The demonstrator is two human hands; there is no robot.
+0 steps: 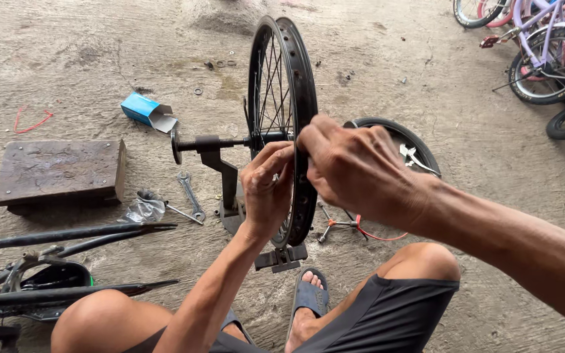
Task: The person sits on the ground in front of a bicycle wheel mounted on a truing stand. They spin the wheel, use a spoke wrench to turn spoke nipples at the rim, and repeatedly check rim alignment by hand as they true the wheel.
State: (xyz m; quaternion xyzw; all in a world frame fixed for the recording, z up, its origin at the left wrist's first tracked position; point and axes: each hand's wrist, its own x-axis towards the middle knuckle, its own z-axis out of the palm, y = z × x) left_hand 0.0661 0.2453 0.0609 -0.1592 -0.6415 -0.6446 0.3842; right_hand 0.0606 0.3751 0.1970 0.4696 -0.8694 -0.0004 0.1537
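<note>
Both hands pinch the rim [299,98], upright on a stand [220,163] mid-floor: left hand [266,189] and right hand [354,167] closed on it. Spanner [191,196], box [148,112], block [57,171] lie left; tyre [413,147] behind.

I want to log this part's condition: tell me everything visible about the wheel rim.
The rim is a bare black metal bicycle hoop with thin wire spokes, no tyre, its surface dull and scuffed. It stands upright, edge toward the camera, its axle on a dark metal stand on the concrete floor. The left hand and right hand both grip its near edge.
</note>
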